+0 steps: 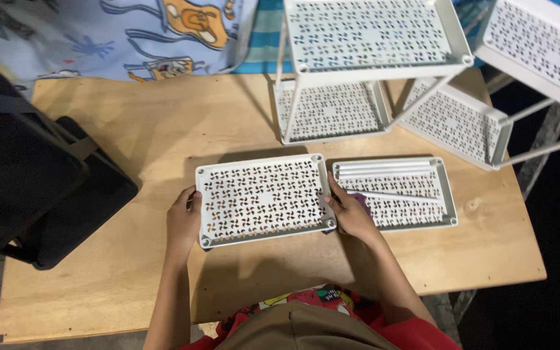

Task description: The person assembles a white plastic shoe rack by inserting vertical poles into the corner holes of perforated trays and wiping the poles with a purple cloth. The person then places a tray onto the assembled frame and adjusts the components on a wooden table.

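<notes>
White perforated rectangular plastic shelf tray [264, 199] flat on the wooden table [131, 129], gripped at both short ends.

Left hand [184, 220] and right hand [348, 214] curled around opposite edges; just right, second matching tray [416, 209] holding white plastic poles [387, 170].

Table [131, 272]: bare plywood, matt, grain showing w/ a few stains. Tray [264, 198] betw. both hands: white plastic, matt, punched w/ pinwheel holes. Second tray [416, 204] same plastic, holding smooth white rods [384, 170], prob. plastic too. Assembled racks [371, 39] same. Black bag [27, 175]: dull woven cloth. Printed sheet [131, 32]: soft cotton-like fabric.
</notes>
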